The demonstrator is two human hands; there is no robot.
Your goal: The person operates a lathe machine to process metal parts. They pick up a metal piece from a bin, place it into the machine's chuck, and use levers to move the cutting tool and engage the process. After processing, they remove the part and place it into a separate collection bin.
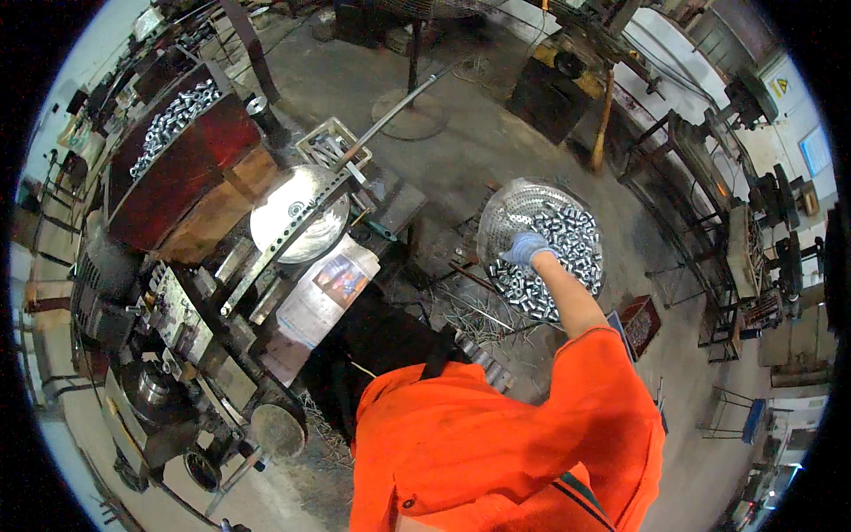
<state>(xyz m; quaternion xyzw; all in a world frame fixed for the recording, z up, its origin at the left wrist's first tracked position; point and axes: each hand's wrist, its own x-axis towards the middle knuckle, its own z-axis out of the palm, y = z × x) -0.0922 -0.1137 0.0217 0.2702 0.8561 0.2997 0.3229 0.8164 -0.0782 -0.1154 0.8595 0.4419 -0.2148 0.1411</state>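
My right hand (529, 247), in a light blue-grey glove, reaches into a round perforated metal basin (507, 211). Many short shiny metal sleeves (567, 239) are heaped in the basin, mostly on its right and near side. The hand is at the left edge of that heap, back up, with its fingers bent downward and together. Whatever is between the fingers is hidden from this angle. My left hand is out of the picture; only orange cloth shows on that side.
Left stands a machine with a round metal plate (275, 217), a perforated bar and a long rod (390, 115). A red bin (191, 168) holds more metal parts. Printed paper (324, 297) lies on the machine. Wire scraps (470, 310) litter the floor; a small red box (640, 324) stands right.
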